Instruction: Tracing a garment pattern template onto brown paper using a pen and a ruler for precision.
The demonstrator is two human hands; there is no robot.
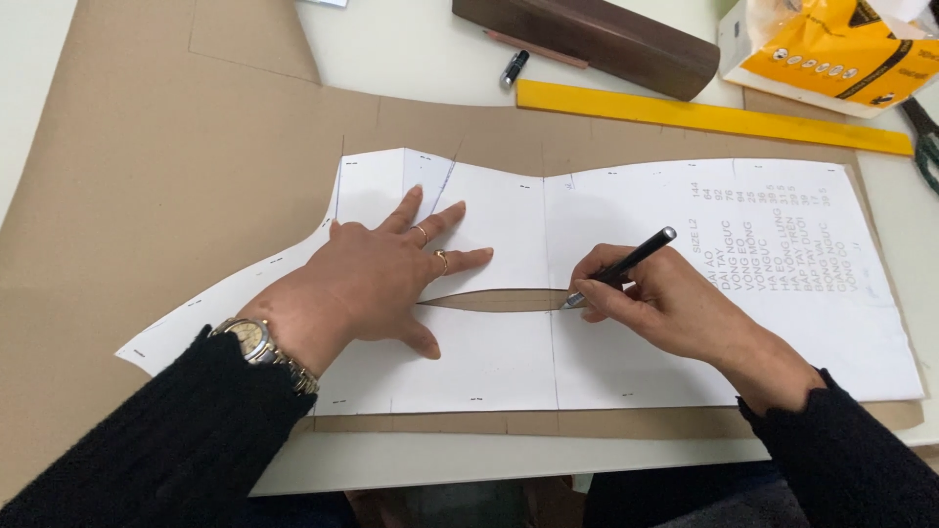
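Lying flat on a sheet of stiff brown card [147,196] over the white table [411,39]: a white, smooth paper pattern piece [489,362] with curved edges and a narrow leaf-shaped slit at its middle. Pressing down on it, fingers spread wide apart, the left hand [377,284]. Pinching a slim black pen [621,267] tightly, tip touching the slit's right end, the right hand [655,298], below a long yellow plastic ruler [714,117].

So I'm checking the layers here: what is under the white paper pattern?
Brown card lies under the white paper pattern, showing all round and through the slit. The card's covered surface cannot be seen.
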